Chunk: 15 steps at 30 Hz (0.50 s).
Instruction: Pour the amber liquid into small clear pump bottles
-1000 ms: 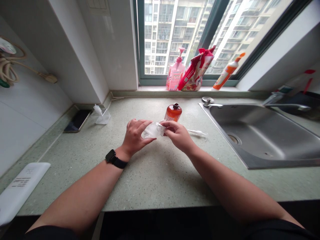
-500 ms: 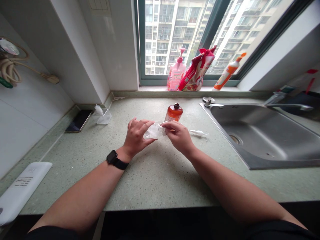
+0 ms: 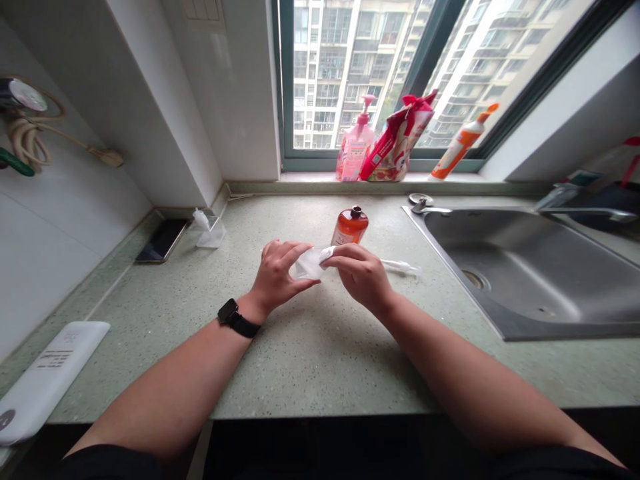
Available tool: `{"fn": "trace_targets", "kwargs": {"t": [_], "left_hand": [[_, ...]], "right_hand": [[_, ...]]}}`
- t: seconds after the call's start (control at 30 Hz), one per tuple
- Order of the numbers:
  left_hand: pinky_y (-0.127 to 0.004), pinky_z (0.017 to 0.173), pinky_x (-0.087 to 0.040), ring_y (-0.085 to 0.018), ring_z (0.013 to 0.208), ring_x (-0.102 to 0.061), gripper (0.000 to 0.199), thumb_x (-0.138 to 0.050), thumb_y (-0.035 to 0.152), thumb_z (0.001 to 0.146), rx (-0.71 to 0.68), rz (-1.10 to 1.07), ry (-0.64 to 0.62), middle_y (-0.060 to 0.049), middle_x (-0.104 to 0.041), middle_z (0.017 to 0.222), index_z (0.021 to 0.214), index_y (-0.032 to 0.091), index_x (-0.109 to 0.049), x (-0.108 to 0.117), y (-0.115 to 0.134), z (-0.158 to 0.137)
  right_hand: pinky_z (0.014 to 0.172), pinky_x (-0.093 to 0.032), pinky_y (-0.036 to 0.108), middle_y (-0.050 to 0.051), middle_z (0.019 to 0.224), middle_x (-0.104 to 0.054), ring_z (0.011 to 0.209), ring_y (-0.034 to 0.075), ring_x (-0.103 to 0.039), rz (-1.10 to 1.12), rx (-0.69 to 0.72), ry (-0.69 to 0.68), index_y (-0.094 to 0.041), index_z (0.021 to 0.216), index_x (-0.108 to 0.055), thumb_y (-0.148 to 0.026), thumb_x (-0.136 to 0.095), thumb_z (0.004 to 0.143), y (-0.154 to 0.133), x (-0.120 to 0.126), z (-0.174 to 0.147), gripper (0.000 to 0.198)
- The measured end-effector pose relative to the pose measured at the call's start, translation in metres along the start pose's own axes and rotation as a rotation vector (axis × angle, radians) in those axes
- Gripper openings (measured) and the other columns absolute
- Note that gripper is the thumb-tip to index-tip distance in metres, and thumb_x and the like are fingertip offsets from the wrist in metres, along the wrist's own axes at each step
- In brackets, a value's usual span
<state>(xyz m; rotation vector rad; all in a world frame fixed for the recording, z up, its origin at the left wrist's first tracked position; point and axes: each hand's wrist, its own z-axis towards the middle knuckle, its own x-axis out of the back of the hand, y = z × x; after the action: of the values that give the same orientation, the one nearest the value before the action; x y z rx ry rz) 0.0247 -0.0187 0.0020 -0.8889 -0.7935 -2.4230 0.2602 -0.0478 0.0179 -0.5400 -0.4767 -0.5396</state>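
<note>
My left hand point(image 3: 281, 272) is wrapped round a small translucent plastic container point(image 3: 307, 265), thumb below and fingers above. My right hand point(image 3: 364, 275) pinches a white tissue-like piece point(image 3: 326, 255) against the container's right end; its exact kind is unclear. Just behind my right hand stands an amber bottle point(image 3: 350, 227) with a dark open neck and a pale label, partly hidden by the fingers. A thin whitish tube, perhaps a pump stem point(image 3: 400, 267), lies on the counter right of my right hand.
Along the speckled green counter point(image 3: 320, 360) lie a phone point(image 3: 163, 240), a clear box with a white nozzle point(image 3: 210, 233) and a white slab-like device point(image 3: 53, 380). A steel sink point(image 3: 540, 267) is at right. A pink pump bottle point(image 3: 356, 150), red bag point(image 3: 397, 143) and orange-white bottle point(image 3: 463, 143) line the sill.
The white piece in my right fingers now shows more plainly, bunched at the container's right end. Both hands stay close together over the counter. The whole view has shifted slightly.
</note>
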Motion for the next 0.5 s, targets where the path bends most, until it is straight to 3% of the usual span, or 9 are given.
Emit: {"fn": "trace_targets", "kwargs": {"t": [0.27,0.5], "left_hand": [[-0.053,0.119,-0.038,-0.032,0.117,-0.068,0.071,-0.087,0.066,0.085,0.005,0.032,-0.003,-0.008,-0.077,0.133,0.143,0.029,-0.068,0.0004,-0.0019,0.0009],[-0.054,0.120,-0.039,-0.032,0.117,-0.068,0.070,-0.087,0.065,0.084,0.027,0.030,-0.015,-0.008,-0.078,0.132,0.142,0.031,-0.068,0.0004,-0.0013,0.0014]], "right_hand": [[0.085,-0.062,0.034,0.002,0.097,-0.079,0.090,0.018,-0.075,0.110,-0.251,-0.026,-0.029,0.095,-0.085,-0.003,-0.057,0.088,-0.0026,-0.0033,0.0017,0.039],[0.086,-0.061,0.037,0.005,0.100,-0.084,0.095,0.022,-0.077,0.248,-0.467,0.013,-0.027,0.096,-0.086,-0.016,-0.063,0.087,0.0026,-0.0039,0.0028,0.027]]}}
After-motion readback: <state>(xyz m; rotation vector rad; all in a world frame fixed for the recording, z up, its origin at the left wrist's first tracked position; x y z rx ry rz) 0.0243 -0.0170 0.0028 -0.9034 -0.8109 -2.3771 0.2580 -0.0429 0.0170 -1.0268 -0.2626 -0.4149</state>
